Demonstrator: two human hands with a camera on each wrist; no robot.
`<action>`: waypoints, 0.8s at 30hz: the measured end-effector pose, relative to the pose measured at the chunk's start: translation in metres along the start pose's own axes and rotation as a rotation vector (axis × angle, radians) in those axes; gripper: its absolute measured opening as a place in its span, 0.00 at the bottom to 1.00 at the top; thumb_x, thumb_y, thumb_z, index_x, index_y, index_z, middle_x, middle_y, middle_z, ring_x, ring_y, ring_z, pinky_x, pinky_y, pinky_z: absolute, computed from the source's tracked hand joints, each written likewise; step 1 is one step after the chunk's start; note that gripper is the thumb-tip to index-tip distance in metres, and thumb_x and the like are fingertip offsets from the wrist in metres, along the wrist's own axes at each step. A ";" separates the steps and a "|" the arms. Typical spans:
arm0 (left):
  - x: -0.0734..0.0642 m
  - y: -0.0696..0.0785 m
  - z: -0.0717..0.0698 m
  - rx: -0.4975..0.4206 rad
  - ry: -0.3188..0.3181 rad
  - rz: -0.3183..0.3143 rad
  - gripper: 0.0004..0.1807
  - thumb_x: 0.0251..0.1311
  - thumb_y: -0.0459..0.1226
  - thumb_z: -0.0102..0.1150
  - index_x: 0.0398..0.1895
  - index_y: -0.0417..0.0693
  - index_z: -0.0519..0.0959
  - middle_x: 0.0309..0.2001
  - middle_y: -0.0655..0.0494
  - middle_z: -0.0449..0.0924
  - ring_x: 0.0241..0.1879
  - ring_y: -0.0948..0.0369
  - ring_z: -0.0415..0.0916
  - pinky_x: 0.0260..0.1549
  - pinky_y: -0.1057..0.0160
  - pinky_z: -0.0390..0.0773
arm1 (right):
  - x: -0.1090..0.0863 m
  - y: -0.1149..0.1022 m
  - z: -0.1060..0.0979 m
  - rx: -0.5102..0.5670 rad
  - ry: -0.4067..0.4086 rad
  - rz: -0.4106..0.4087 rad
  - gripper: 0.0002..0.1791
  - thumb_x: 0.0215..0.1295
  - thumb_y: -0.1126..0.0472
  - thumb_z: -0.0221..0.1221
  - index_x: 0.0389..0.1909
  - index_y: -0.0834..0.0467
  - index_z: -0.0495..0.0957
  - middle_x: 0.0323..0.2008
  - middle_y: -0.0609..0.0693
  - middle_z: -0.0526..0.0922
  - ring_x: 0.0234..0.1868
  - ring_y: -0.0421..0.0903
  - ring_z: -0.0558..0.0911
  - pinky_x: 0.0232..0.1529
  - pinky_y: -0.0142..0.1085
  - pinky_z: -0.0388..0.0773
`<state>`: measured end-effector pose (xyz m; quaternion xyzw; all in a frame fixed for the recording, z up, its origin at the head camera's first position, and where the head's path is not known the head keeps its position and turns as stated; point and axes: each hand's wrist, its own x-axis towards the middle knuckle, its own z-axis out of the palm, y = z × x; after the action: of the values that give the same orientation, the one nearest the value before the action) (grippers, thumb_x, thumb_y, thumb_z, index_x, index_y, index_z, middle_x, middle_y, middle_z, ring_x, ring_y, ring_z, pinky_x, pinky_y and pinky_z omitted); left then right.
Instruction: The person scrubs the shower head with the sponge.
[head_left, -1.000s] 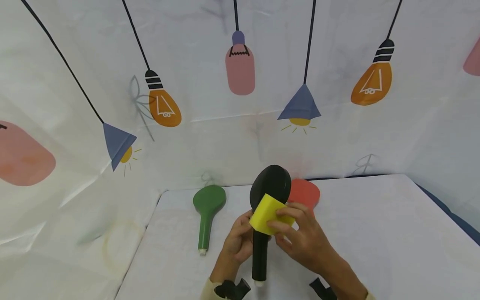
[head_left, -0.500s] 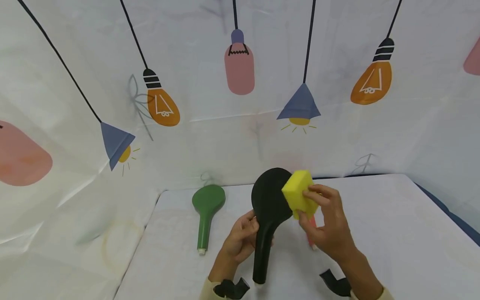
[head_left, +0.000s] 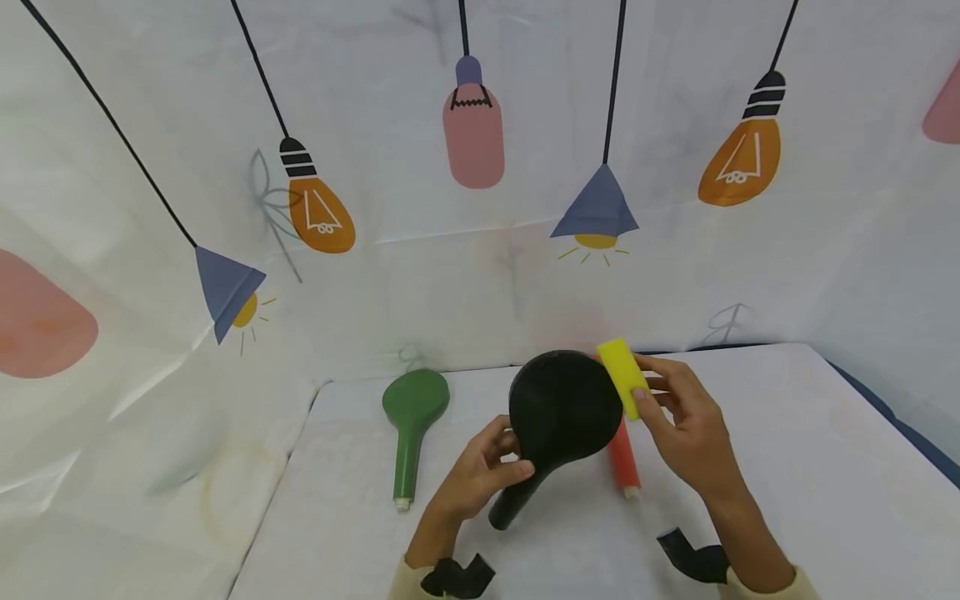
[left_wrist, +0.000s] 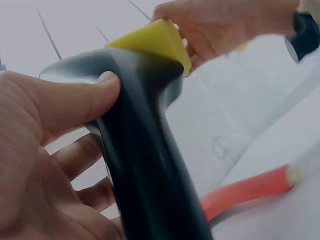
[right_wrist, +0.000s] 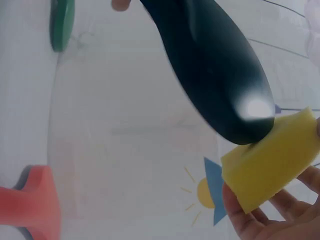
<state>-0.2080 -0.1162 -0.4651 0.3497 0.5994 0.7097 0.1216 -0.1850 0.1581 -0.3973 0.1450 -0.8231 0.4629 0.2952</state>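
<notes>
My left hand (head_left: 480, 471) holds a black paddle-shaped piece (head_left: 566, 404) at its neck, thumb in front and fingers behind. It has a thick round head and a handle slanting down to the left. My right hand (head_left: 686, 417) pinches a yellow sponge (head_left: 622, 377) between thumb and fingers. In the right wrist view, the sponge (right_wrist: 275, 160) presses against the rim of the black head (right_wrist: 220, 75). A red piece of similar shape (head_left: 624, 458) lies behind, its head mostly hidden by the black one.
A green piece of the same shape (head_left: 415, 408), with a pale stub at its handle's end, lies on the white table (head_left: 337, 500) to the left. A white backdrop (head_left: 420, 292) printed with lamps stands behind the table.
The sponge has moved from the front of the black piece to its right rim. The left hand has turned the black piece so its head leans right and its handle swings left.
</notes>
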 end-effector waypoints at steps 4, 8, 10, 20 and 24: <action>0.001 0.009 0.008 0.330 0.063 0.004 0.23 0.66 0.34 0.62 0.62 0.46 0.70 0.52 0.40 0.79 0.46 0.63 0.77 0.40 0.66 0.84 | 0.000 0.002 -0.004 -0.040 0.012 0.047 0.22 0.71 0.66 0.57 0.65 0.55 0.73 0.58 0.54 0.77 0.50 0.22 0.74 0.48 0.13 0.72; 0.002 0.010 0.013 0.571 0.065 0.034 0.24 0.66 0.38 0.64 0.64 0.55 0.70 0.55 0.50 0.79 0.46 0.61 0.79 0.40 0.67 0.83 | 0.001 0.003 -0.009 -0.042 0.018 0.064 0.22 0.71 0.66 0.56 0.65 0.55 0.74 0.57 0.53 0.78 0.48 0.23 0.74 0.45 0.12 0.72; 0.003 0.009 0.015 0.622 0.055 0.042 0.26 0.65 0.39 0.65 0.65 0.57 0.70 0.55 0.52 0.80 0.43 0.64 0.81 0.39 0.67 0.82 | 0.001 0.004 -0.011 -0.033 0.016 0.062 0.22 0.71 0.68 0.55 0.64 0.54 0.75 0.56 0.51 0.78 0.48 0.25 0.74 0.43 0.13 0.74; 0.002 0.011 0.013 0.638 0.020 -0.103 0.27 0.63 0.43 0.67 0.64 0.64 0.69 0.52 0.51 0.84 0.38 0.68 0.80 0.40 0.68 0.80 | 0.000 -0.001 -0.011 -0.076 0.000 -0.096 0.27 0.61 0.74 0.61 0.61 0.54 0.78 0.56 0.51 0.79 0.48 0.31 0.72 0.46 0.11 0.69; 0.001 0.011 0.012 0.646 0.042 -0.182 0.29 0.61 0.45 0.69 0.64 0.67 0.69 0.52 0.50 0.82 0.37 0.67 0.79 0.34 0.69 0.80 | -0.002 -0.008 -0.005 -0.142 -0.004 -0.140 0.28 0.56 0.73 0.63 0.59 0.54 0.80 0.56 0.52 0.79 0.53 0.36 0.73 0.49 0.11 0.68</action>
<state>-0.1984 -0.1098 -0.4539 0.3007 0.8244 0.4763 0.0549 -0.1774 0.1580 -0.3912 0.1817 -0.8422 0.3816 0.3347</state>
